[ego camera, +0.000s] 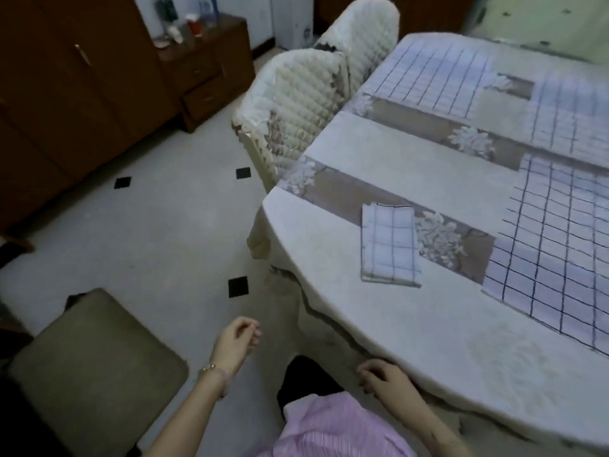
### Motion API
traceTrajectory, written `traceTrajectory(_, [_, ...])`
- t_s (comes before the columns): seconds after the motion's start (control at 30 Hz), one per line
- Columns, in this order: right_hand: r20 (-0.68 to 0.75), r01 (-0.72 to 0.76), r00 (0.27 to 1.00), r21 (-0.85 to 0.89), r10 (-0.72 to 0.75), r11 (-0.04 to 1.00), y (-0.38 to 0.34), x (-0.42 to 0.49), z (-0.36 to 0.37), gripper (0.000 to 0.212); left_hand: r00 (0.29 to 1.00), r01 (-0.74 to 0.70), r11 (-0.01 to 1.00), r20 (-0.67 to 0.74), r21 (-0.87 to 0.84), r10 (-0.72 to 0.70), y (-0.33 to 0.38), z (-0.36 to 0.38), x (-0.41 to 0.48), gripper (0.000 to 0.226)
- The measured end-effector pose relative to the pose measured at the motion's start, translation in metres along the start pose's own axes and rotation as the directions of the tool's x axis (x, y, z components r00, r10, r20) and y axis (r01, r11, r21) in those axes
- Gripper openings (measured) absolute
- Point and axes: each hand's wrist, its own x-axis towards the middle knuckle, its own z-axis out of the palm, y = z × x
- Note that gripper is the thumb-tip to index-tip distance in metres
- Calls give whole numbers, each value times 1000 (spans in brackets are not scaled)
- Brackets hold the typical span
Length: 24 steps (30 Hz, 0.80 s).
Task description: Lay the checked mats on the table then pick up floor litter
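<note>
Left hand: the left hand (239,338) hangs low over the floor, off the table's near corner, fingers loosely curled toward the thumb. Nothing shows in it.
Right hand: the right hand (379,374) sits just under the table's near edge, fingers relaxed and half bent, holding nothing.
Folded mat: one folded checked mat (390,245) lies flat close to the near-left edge of the table (412,341), well clear of both hands.
Laid mats: a spread checked mat (553,258) lies just to the right of the folded one. Another (438,70) covers the far end.
Step in hand: as I read it, the folded mat is left to open out.
Doing it well: take it by two corners, shake it open, and square its lines with the mat beside it, smoothing toward the edge so the cloth beneath does not ruck.
Floor: pale tiled floor (148,225) with small black insets. I can pick out no litter from here.
Room: two quilted chairs (296,103) are tucked at the table's left edge, a brown padded seat (92,357) stands near the left hand, and a dark wooden cabinet (66,94) lines the wall.
</note>
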Motion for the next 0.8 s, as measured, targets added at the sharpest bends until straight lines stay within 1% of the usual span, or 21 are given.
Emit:
traceTrajectory(0.07, [-51,85,995,79,-82,993,-42,0,-7,19,986,-150,981,96,119,139,37,6,16,20])
traceTrajectory(0.1, [-74,113,992,112,-105,987,-62,2,-12,18,966,-240,951,144,196,214,56,9,24,17])
traceTrajectory(0.13, [-103,129,988,127,-116,984,-79,5,-17,17,940,-332,899,178,285,290,74,12,34,16])
traceTrajectory(0.2, [-194,161,972,127,-135,979,-104,15,-29,17,861,-509,746,234,429,452,106,18,54,17])
traceTrajectory(0.23, [-252,173,958,135,-135,976,-110,22,-35,17,809,-584,657,276,477,519,119,22,65,20])
traceTrajectory(0.3, [-378,174,920,160,-102,972,-115,35,-48,16,701,-701,449,417,554,579,141,29,85,30])
traceTrajectory(0.37, [-499,149,865,152,-54,977,-119,44,-61,14,619,-755,249,535,606,575,156,35,107,37])
traceTrajectory(0.4, [-556,125,831,143,-25,982,-119,49,-66,16,600,-759,174,571,627,560,162,37,117,41])
traceTrajectory(0.47, [-650,67,760,121,28,990,-116,57,-74,23,589,-754,44,644,655,488,169,39,134,50])
traceTrajectory(0.5, [-681,31,730,111,53,993,-114,62,-77,28,592,-755,0,681,656,432,170,39,142,55])
traceTrajectory(0.57, [-720,-44,687,91,96,995,-111,69,-81,36,605,-758,-56,732,650,314,171,38,155,62])
traceTrajectory(0.6, [-727,-76,676,92,120,993,-109,73,-81,39,601,-761,-85,749,643,278,170,36,161,64])
traceTrajectory(0.67, [-730,-134,659,124,182,983,-107,79,-80,45,581,-766,-139,768,628,267,167,35,171,67])
traceTrajectory(0.7, [-738,-170,641,130,210,977,-106,82,-79,45,568,-769,-163,778,618,269,164,35,174,74])
traceTrajectory(0.73, [-752,-211,617,125,231,970,-106,84,-78,45,552,-778,-170,788,604,272,162,34,177,86])
traceTrajectory(0.77, [-765,-253,593,119,251,960,-106,86,-77,44,544,-793,-145,794,592,272,159,34,179,100])
traceTrajectory(0.8, [-779,-285,568,116,266,951,-106,88,-77,44,534,-804,-124,797,582,281,157,33,182,108])
